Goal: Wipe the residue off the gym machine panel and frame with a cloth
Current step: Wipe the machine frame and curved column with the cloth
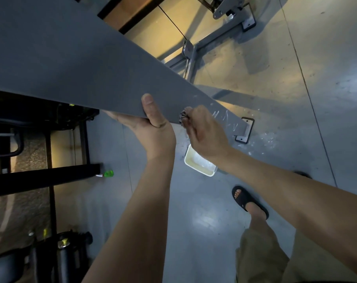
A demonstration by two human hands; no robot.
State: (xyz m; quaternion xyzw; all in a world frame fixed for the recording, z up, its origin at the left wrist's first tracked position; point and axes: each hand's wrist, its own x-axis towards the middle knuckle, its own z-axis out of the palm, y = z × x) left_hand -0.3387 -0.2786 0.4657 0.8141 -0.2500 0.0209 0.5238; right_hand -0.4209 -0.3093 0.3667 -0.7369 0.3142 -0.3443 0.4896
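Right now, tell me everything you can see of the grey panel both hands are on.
The grey panel is a long, flat, matte sheet, apparently painted metal. It slants down from the upper left and narrows toward a bracket on the floor. The left hand grips its lower edge, thumb on the face and fingers behind. The right hand presses a small bunched cloth against it near that edge. Beyond the cloth, white streaks mark the narrow end.

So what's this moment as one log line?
left hand: grips panel edge | right hand: holds cloth at panel edge | residue: white streaks beyond cloth | tub: on floor
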